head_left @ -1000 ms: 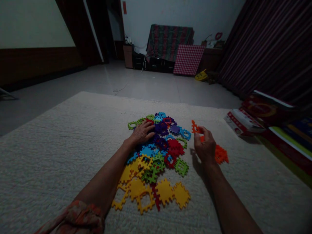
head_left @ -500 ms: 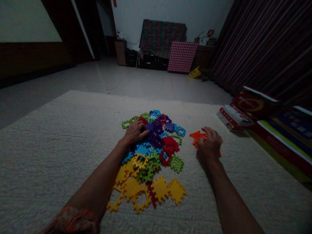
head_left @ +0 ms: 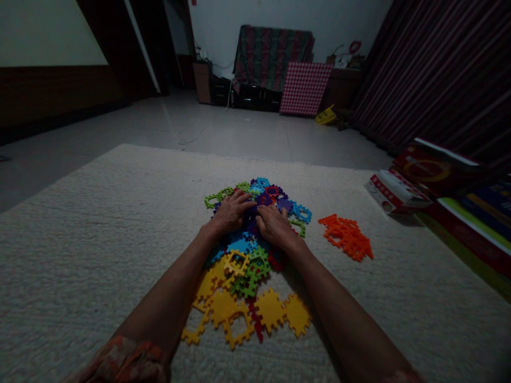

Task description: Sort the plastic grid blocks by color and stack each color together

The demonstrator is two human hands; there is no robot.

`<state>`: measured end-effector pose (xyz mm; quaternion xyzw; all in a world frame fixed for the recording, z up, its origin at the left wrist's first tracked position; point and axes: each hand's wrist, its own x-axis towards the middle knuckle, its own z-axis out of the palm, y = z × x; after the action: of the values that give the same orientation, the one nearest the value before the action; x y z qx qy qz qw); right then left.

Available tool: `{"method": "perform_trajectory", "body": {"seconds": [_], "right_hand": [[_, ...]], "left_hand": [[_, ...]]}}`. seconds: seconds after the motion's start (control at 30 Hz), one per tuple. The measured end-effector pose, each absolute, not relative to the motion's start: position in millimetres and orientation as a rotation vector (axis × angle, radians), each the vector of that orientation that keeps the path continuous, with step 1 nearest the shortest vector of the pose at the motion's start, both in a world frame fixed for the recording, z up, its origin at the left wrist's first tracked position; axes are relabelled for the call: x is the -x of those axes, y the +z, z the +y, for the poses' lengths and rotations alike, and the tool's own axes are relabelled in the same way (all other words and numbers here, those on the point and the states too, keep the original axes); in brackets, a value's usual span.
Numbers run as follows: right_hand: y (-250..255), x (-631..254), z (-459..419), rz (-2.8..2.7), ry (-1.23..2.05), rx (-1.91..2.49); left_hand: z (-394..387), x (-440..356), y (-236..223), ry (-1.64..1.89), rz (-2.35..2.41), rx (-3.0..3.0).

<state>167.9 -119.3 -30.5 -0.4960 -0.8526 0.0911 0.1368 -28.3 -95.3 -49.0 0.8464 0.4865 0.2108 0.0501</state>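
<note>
A heap of toothed plastic building pieces in several colours lies on the pale mat. My left hand (head_left: 232,211) rests on the heap's far left part, fingers spread over purple pieces (head_left: 250,217). Close beside it, my right hand (head_left: 274,223) is on the heap too, its thumb apart from its slightly bent fingers; I see nothing held in either hand. Yellow pieces (head_left: 270,310) lie nearest me, with green pieces (head_left: 255,274) and light blue pieces (head_left: 239,246) beyond them. The right hand partly covers red pieces (head_left: 277,259). Apart on the right is a pile of orange pieces (head_left: 347,238).
The textured mat (head_left: 120,229) spreads around the heap. On its right side stand a small red and white box (head_left: 399,192) and larger printed boxes (head_left: 435,165). Past the tiled floor (head_left: 247,133) is a cabinet under cloths, with a red checked cloth (head_left: 305,88) hanging down.
My right hand has left the orange pieces and moved left onto the heap, next to my left hand. The orange pile now shows in full. The view has shifted slightly.
</note>
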Motion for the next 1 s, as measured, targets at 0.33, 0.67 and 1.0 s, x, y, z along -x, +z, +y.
{"method": "perform_trajectory", "body": {"seconds": [0.33, 0.67, 1.0], "right_hand": [[-29, -177, -101, -2.249, 0.202, 1.458], [-37, -173, -84, -2.4, 0.353, 1.385], [-30, -174, -73, -2.538, 0.072, 1.504]], "left_hand": [[-87, 30, -59, 0.703, 1.376, -2.577], [-90, 29, -54, 0.782, 1.375, -2.608], [-90, 29, -56, 0.7, 1.398, -2.586]]}}
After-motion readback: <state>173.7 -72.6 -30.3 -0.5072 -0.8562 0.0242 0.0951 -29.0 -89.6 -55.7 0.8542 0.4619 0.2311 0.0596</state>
